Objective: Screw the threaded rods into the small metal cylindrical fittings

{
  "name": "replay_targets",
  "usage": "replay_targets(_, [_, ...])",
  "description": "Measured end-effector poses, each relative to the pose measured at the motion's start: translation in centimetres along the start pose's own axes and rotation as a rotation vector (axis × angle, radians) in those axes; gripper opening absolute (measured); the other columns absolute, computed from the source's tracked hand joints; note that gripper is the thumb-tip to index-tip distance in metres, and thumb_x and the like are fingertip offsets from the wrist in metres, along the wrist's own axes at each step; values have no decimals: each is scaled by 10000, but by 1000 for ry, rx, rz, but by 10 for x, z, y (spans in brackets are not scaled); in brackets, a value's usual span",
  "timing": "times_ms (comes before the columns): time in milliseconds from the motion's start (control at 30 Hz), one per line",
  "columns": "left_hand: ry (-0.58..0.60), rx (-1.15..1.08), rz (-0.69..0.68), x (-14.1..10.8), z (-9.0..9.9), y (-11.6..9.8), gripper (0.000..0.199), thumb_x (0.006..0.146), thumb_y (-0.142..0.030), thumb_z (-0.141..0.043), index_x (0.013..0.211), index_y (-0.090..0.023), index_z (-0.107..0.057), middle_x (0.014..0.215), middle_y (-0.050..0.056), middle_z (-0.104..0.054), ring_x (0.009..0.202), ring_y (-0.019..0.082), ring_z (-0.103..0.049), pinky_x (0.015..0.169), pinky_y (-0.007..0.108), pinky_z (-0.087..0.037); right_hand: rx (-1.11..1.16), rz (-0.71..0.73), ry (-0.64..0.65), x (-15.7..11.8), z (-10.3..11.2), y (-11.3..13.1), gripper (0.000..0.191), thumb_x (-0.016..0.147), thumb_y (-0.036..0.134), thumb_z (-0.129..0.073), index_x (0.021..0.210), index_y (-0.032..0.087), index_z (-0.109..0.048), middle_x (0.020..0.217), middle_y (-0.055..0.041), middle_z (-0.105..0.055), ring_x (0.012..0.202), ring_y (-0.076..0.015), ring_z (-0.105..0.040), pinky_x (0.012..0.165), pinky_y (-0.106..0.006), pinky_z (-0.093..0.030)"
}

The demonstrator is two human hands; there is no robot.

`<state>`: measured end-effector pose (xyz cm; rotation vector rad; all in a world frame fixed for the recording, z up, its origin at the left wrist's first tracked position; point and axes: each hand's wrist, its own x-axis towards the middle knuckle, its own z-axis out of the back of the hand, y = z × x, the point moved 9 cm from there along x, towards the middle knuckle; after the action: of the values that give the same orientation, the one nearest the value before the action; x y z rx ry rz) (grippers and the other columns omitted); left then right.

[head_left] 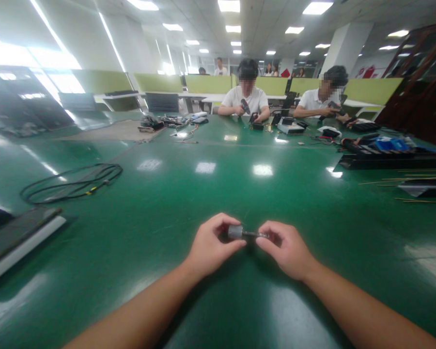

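My left hand (212, 242) is closed around a small grey cylinder (235, 232), with thumb and fingers on either side of it. From the cylinder's right end a thin dark rod (250, 234) runs sideways toward my right hand (285, 246). The right thumb and fingertips pinch the rod's far end and hide part of it. Both hands are low over the green table (189, 198), with the part held roughly level between them. Its exact kind is too small to make out.
A looped black cable (72, 182) and a dark flat panel with a pale edge (25, 237) lie left. Black trays, thin rods and blue items (390, 144) are at right. Across the table sit two people (244, 94) with power tools, among cables and electronic parts.
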<state>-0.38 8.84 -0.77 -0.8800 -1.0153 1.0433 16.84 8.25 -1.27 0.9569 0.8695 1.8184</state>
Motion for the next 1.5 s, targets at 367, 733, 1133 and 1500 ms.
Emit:
replay_targets(367, [-25,20,2,1,3,2,306,670,-226,-836,932,-163,-691,920,57,-683,850,201,-660,761,299,-500,25,-21,-11,0,2,-2,120,849,260,-626,774,168,-644,640,24,-551,591,-135,-492,572,-246,-356])
replay_targets(733, [-18,-39,37,1,2,6,321,663,-219,-831,938,-153,-678,922,64,-685,835,197,-664,757,299,-506,54,-21,-15,0,3,-5,135,848,276,-625,767,168,-635,664,18,-552,609,-139,-494,587,-252,-363])
replay_targets(1133, [-37,-33,43,2,4,5,323,652,-216,-830,932,-146,-686,935,82,-700,862,215,-671,767,313,-519,61,-23,-16,0,4,-2,142,852,273,-624,756,169,-625,652,22,-544,600,-133,-489,578,-248,-362])
replay_targets(1500, [-27,-74,73,2,3,9,335,650,-209,-833,942,-143,-682,935,83,-700,847,207,-671,776,311,-518,42,-16,-15,0,3,-3,129,846,270,-630,760,175,-628,650,22,-549,600,-138,-492,576,-251,-363])
